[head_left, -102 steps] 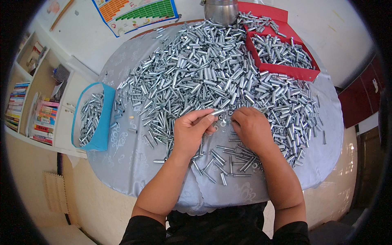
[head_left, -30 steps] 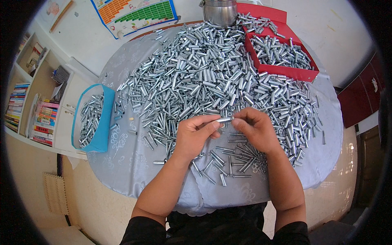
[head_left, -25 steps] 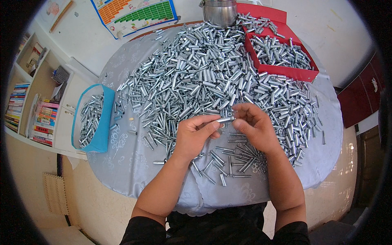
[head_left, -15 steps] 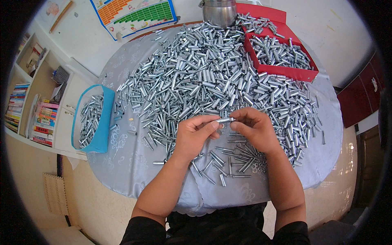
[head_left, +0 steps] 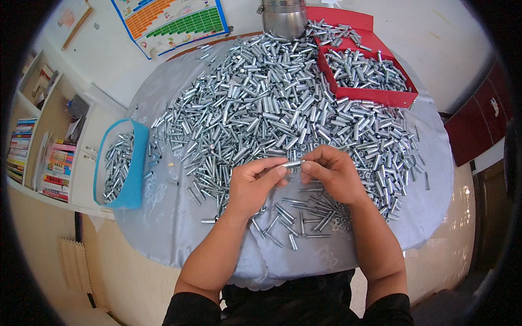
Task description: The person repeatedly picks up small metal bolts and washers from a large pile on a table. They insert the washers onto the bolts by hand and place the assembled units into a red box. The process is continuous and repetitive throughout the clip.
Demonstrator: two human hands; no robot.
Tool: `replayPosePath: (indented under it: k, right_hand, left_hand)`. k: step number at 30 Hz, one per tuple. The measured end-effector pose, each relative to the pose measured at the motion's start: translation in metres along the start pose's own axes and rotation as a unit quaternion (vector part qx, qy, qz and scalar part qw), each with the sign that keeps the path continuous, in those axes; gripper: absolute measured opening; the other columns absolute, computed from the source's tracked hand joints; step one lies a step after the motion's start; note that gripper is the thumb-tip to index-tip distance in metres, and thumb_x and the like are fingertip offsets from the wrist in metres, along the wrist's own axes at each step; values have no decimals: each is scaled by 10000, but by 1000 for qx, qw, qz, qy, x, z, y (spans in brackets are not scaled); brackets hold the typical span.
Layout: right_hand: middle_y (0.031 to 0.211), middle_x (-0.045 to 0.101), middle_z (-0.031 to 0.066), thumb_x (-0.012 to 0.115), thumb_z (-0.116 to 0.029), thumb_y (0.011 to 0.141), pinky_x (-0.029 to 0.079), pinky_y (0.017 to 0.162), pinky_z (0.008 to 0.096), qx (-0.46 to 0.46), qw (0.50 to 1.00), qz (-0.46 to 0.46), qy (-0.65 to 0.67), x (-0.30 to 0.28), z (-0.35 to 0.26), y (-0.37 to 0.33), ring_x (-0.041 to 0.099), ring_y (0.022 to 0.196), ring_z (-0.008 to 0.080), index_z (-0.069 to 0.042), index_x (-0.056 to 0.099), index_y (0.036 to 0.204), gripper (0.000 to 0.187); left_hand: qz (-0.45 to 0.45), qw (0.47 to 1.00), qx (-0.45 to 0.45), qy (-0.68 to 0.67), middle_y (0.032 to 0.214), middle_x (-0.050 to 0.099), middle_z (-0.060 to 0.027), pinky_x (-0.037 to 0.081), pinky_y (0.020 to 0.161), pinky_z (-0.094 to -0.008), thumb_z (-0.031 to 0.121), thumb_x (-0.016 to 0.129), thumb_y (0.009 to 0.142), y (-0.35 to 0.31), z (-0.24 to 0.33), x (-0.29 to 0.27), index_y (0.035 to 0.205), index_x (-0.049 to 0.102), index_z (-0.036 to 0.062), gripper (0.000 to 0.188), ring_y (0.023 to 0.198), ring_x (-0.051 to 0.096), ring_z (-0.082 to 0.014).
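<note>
Between my two hands is a short silver expansion bolt with a metal sleeve (head_left: 292, 163), lying nearly level over the near side of a big heap of metal sleeves and bolts (head_left: 255, 98). My left hand (head_left: 251, 185) pinches its left end between thumb and forefinger. The thumb and fingers of my right hand (head_left: 335, 173) are closed at the other end, partly covering it. Below and between the forearms lie loose long bolts (head_left: 293, 220) and a small cluster of washers (head_left: 340, 221).
A blue fabric bin (head_left: 140, 168) of metal parts stands at the left of the cloth-covered table (head_left: 421, 223). At the back right is an open red box (head_left: 380, 96) filled with bolts, and beside it a steel pot (head_left: 284, 23). A bookshelf (head_left: 87, 174) borders the left.
The view has shifted slightly. Both hands still hold the expansion bolt together; the right fingers have changed their grip and now cover more of its right end.
</note>
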State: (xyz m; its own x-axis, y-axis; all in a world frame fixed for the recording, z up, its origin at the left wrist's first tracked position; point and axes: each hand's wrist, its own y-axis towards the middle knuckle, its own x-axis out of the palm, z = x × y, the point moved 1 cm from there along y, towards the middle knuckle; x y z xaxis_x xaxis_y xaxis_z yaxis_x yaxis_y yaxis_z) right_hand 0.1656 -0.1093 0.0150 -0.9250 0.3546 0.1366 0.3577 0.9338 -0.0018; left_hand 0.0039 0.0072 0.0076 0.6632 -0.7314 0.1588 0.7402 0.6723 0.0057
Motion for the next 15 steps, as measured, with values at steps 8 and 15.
replayPosePath:
  k: [8, 15]
  right_hand:
    - [750, 651, 37, 659, -98, 867, 486, 573, 239, 102, 992, -68, -39, -16, -13, -5, 613, 638, 112, 20, 650, 922, 130]
    - [1065, 659, 176, 559, -236, 956, 511, 878, 340, -197, 914, 215, 281, -26, -37, 8, 654, 987, 233, 41, 540, 1229, 389]
  left_hand:
    - [106, 992, 45, 41, 903, 701, -104, 509, 629, -240, 117, 615, 918, 0, 7, -3, 1086, 659, -26, 226, 664, 620, -115]
    - [203, 976, 82, -14, 885, 689, -102, 479, 561, -239, 113, 594, 930, 7, 8, -12, 1068, 654, -24, 204, 603, 581, -110]
